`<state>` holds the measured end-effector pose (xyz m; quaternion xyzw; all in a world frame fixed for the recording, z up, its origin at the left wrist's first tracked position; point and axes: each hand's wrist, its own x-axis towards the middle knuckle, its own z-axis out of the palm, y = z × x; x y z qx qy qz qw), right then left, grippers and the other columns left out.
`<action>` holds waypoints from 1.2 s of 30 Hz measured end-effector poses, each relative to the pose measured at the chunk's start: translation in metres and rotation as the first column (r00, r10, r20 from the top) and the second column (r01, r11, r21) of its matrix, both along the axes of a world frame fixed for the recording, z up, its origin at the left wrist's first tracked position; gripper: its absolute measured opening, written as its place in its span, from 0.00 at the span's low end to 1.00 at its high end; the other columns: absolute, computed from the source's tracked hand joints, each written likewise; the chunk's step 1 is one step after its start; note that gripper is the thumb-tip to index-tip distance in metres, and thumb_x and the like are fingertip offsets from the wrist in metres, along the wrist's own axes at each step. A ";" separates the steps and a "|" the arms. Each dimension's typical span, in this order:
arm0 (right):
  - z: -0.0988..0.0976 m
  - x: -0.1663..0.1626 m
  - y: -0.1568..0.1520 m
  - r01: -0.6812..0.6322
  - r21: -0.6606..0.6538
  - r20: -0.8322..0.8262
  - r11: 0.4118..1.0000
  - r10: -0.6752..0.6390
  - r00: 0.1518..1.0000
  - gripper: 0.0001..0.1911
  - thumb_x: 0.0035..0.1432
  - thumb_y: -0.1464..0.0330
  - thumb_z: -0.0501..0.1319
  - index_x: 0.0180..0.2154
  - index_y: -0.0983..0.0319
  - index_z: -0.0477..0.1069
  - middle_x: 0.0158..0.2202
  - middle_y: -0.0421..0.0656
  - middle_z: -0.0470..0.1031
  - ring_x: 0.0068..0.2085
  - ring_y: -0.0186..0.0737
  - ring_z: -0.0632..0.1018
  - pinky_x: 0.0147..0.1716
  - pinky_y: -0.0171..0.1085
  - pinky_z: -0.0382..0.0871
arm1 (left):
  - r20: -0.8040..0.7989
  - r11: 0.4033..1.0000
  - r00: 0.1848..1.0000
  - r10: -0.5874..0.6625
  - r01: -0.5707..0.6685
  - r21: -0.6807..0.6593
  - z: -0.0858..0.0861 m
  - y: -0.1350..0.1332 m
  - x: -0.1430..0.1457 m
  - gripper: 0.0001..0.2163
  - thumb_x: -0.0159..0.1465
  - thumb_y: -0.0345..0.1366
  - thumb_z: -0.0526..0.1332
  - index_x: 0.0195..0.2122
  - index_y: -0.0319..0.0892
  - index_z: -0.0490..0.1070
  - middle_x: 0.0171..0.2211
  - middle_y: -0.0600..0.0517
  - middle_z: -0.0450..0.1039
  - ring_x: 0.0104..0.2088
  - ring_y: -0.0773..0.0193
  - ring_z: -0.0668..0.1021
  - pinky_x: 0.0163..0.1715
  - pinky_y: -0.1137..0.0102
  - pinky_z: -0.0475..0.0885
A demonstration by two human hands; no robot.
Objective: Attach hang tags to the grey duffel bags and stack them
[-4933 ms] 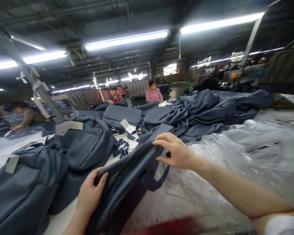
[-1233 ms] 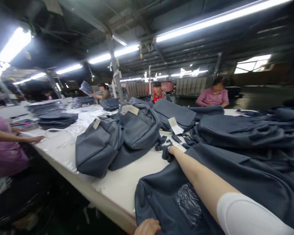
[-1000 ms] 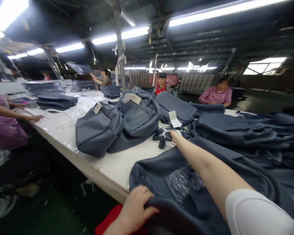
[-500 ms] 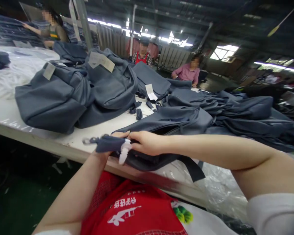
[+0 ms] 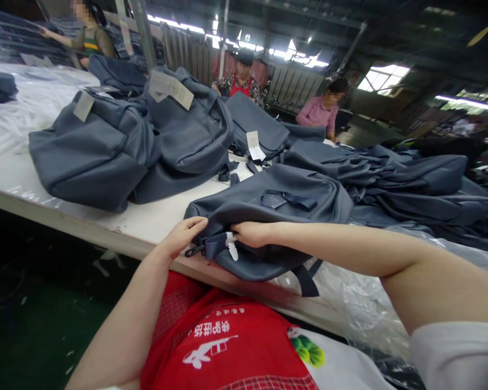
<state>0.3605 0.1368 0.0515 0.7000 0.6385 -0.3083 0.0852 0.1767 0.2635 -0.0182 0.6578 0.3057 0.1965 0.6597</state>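
Note:
A dark blue-grey backpack (image 5: 276, 200) lies on its side at the table's front edge, its opening towards me. My left hand (image 5: 185, 234) is closed on the left end of its rim, thumb on top and the other fingers mostly hidden. At the opening, my right hand (image 5: 254, 234) is closed on a folded dark blue strap (image 5: 216, 246), its fingertips partly hidden by the bag. A white tie (image 5: 231, 246) goes round the strap, and a dark hook (image 5: 194, 251) sits at its left end. A loose strap end (image 5: 308, 280) hangs over the table edge.
Two tagged, filled-out backpacks (image 5: 91, 149) stand at the left of the white table (image 5: 158, 225). Flat bags (image 5: 415, 184) are heaped at the right, above clear plastic (image 5: 366, 303). White strips (image 5: 12, 122) lie far left. Several people work beyond the table.
The backpack has been turned so its outer panel faces up. My left hand has come out from under the strap onto the rim; my right hand has brought the strap right, against the opening.

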 end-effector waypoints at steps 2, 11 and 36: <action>-0.005 0.002 0.003 0.012 -0.020 0.011 1.000 -0.012 1.000 0.20 0.65 0.70 0.52 0.55 0.69 0.69 0.56 0.56 0.71 0.54 0.53 0.75 0.52 0.40 0.66 | 0.005 0.984 0.988 0.156 -0.156 0.090 -0.009 0.003 -0.019 0.28 0.55 0.61 0.60 0.43 0.41 0.74 0.44 0.45 0.77 0.48 0.53 0.75 0.46 0.64 0.71; -0.020 -0.005 0.001 0.048 0.008 0.058 0.999 -0.049 0.997 0.21 0.65 0.62 0.53 0.53 0.67 0.71 0.54 0.56 0.73 0.51 0.56 0.76 0.50 0.45 0.68 | -0.146 0.995 0.988 0.054 -0.042 0.087 -0.048 -0.040 -0.046 0.23 0.59 0.60 0.56 0.30 0.42 0.72 0.21 0.52 0.72 0.22 0.62 0.73 0.23 0.69 0.68; -0.035 -0.023 -0.029 -0.052 0.442 -0.107 0.896 0.111 0.988 0.17 0.61 0.75 0.53 0.50 0.66 0.71 0.52 0.54 0.73 0.52 0.48 0.74 0.56 0.44 0.63 | -0.184 0.996 0.981 -0.062 0.048 -0.080 -0.015 -0.056 -0.007 0.21 0.56 0.57 0.57 0.24 0.42 0.67 0.17 0.49 0.74 0.16 0.63 0.74 0.17 0.72 0.66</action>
